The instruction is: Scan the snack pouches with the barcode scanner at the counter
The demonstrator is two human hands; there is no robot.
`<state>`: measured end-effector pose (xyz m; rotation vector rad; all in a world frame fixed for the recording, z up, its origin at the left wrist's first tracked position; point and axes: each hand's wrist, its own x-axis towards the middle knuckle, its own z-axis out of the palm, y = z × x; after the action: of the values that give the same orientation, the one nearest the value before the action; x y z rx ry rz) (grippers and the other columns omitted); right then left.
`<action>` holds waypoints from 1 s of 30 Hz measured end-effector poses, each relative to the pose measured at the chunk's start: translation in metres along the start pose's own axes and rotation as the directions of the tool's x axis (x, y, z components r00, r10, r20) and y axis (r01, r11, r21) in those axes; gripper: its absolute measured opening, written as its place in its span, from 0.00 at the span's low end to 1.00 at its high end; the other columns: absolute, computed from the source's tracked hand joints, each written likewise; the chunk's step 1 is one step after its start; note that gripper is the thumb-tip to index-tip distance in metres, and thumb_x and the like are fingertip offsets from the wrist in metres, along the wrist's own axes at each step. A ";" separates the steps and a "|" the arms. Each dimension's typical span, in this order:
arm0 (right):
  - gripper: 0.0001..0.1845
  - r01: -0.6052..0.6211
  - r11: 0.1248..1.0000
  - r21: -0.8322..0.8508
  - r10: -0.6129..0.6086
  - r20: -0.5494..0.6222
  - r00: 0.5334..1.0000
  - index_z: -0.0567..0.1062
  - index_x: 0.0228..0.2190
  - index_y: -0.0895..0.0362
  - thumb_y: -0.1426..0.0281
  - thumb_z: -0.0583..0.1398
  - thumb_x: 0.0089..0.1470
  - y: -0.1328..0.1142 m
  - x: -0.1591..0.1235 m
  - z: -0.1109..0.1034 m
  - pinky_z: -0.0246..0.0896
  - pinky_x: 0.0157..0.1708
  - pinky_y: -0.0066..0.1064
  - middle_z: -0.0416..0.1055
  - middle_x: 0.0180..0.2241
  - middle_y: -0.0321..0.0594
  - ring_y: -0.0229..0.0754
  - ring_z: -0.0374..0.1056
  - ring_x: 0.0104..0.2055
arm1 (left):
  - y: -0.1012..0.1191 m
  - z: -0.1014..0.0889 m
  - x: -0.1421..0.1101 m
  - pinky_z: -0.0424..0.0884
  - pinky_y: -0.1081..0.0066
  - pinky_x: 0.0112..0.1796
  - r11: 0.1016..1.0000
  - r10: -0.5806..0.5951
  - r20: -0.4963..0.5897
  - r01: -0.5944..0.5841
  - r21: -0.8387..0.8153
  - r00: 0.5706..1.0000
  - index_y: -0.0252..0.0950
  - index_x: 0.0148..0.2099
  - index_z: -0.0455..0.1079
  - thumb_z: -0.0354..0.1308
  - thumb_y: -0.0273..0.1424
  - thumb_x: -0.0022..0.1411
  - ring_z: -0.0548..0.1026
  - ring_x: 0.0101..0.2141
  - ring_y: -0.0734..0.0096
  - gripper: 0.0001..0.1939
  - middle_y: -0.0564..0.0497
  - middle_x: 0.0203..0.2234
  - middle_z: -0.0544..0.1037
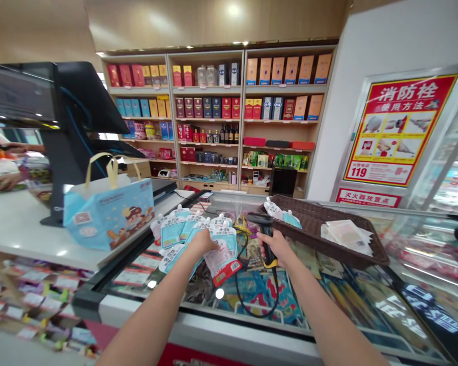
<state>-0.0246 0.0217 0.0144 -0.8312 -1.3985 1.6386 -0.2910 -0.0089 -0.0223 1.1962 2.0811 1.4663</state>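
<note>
Head view: both hands reach out over a glass-topped freezer [193,314], forearms coming up from the bottom edge. Left hand [203,244] is closed on a red-bottomed pouch [221,262], thumb across it, other fingers mostly hidden; pouch lies tilted at the near right side of a pile of spouted pouches [173,231], white and light blue, overlapping each other on the glass. Right hand [273,243] is wrapped round the handle of a black and yellow scanner [266,236], upright, head just right of the pile; black cable [277,292] loops down over the glass below. Brown woven basket [351,231] sits behind and right of the scanner, with spouted pouches at its left end and pale flat packets [347,236] toward the right. Left of the pile, on a white counter [26,229], a light blue tote bag [109,213] with yellow handles stands near a black terminal [87,99]. Another person's hand [6,182] shows far left, blurred, can't tell its grip. Back wall: shelves [206,91] of boxes and bottles; red and yellow sign [400,129] at right.
</note>
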 end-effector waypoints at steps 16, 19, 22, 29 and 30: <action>0.21 -0.018 0.995 -0.100 0.029 0.114 0.993 0.63 0.31 0.55 0.60 0.67 0.39 0.006 -0.013 -0.014 0.59 0.14 0.25 0.65 0.17 0.26 0.31 0.59 0.15 | 0.051 0.047 0.044 0.61 0.75 0.23 0.630 -0.133 -0.053 0.043 -0.776 0.990 0.36 0.23 0.61 0.68 0.36 0.39 0.64 0.18 0.78 0.17 0.59 0.14 0.66; 0.20 -0.050 0.986 -0.161 0.073 0.136 0.988 0.63 0.28 0.55 0.61 0.67 0.39 0.007 -0.014 -0.014 0.58 0.14 0.25 0.63 0.15 0.25 0.32 0.59 0.14 | 0.045 0.049 0.049 0.61 0.75 0.24 0.624 -0.135 -0.088 0.016 -0.781 0.987 0.36 0.24 0.62 0.67 0.35 0.41 0.64 0.19 0.77 0.16 0.59 0.14 0.66; 0.19 -0.063 0.976 -0.210 0.093 0.138 0.986 0.62 0.26 0.55 0.61 0.67 0.39 0.006 -0.015 -0.013 0.59 0.14 0.25 0.63 0.15 0.26 0.32 0.58 0.14 | 0.042 0.044 0.051 0.61 0.75 0.25 0.623 -0.143 -0.111 0.002 -0.782 0.984 0.36 0.25 0.63 0.66 0.35 0.43 0.65 0.19 0.77 0.15 0.58 0.15 0.67; 0.17 -0.061 0.972 -0.228 0.092 0.130 0.987 0.65 0.27 0.55 0.62 0.66 0.39 0.008 -0.014 -0.012 0.60 0.14 0.26 0.64 0.15 0.27 0.33 0.59 0.14 | 0.041 0.043 0.053 0.60 0.75 0.24 0.636 -0.173 -0.101 0.032 -0.771 0.980 0.36 0.25 0.63 0.67 0.35 0.43 0.65 0.19 0.77 0.15 0.59 0.15 0.65; 0.17 -0.062 0.972 -0.225 0.094 0.133 0.987 0.65 0.27 0.55 0.62 0.66 0.39 0.007 -0.014 -0.012 0.60 0.14 0.26 0.63 0.15 0.27 0.33 0.59 0.14 | 0.041 0.044 0.053 0.60 0.75 0.24 0.635 -0.175 -0.100 0.035 -0.771 0.979 0.36 0.25 0.63 0.67 0.35 0.43 0.65 0.19 0.77 0.15 0.59 0.15 0.66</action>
<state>-0.0090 0.0139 0.0049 -0.9194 -1.6906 1.6499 -0.2751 0.0644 0.0059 0.5944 1.2719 2.1220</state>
